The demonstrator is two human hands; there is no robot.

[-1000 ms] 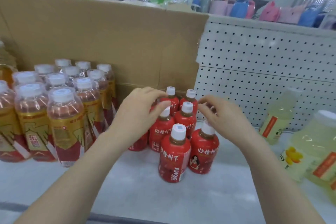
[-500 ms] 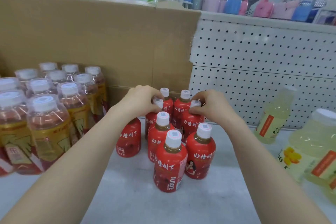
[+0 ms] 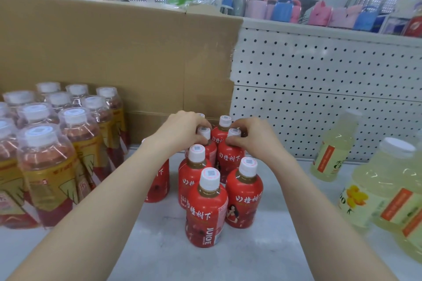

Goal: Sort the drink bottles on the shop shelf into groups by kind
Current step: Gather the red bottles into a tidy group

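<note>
Centre frame: left hand [image 3: 182, 130] and right hand [image 3: 253, 137] each pinch a neck among the small red-labelled white-capped plastic juice bottles [image 3: 206, 212]. They look full, probably rigid and slick, so necks seem the safest hold.

Glossy plastic red bottles [image 3: 206, 210], matt brown cardboard [image 3: 118, 52], white perforated metal backboard [image 3: 319, 80].

Eight red juice bottles [image 3: 206, 212] mid-frame; at least ten amber tea bottles [image 3: 45, 166] left, the rest cut off; at least two pale yellow bottles [image 3: 333, 150] right.
</note>
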